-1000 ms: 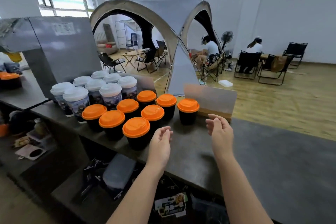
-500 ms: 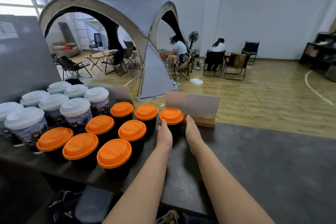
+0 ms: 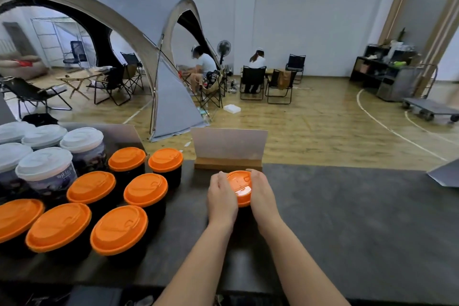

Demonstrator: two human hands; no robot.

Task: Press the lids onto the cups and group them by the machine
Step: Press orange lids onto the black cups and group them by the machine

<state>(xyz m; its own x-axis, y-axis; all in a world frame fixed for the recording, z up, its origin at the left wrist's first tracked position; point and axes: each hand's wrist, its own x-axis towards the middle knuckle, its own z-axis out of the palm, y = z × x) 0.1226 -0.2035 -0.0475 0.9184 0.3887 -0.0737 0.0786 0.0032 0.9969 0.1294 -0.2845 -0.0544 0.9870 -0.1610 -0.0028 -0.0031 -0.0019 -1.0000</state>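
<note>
Now both my left hand (image 3: 221, 200) and right hand (image 3: 261, 196) clasp the upright orange-lidded cup (image 3: 240, 187) at mid-frame on the dark counter (image 3: 347, 218), wooden-floored hall behind.

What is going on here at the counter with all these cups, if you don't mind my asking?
A person is working on one orange-lidded cup on the dark counter, with the left hand and right hand cupped round its sides. It stands apart from the rest. To its left sit the other orange-lidded cups, with white-lidded cups behind them. A card stand is just beyond the hands.
</note>
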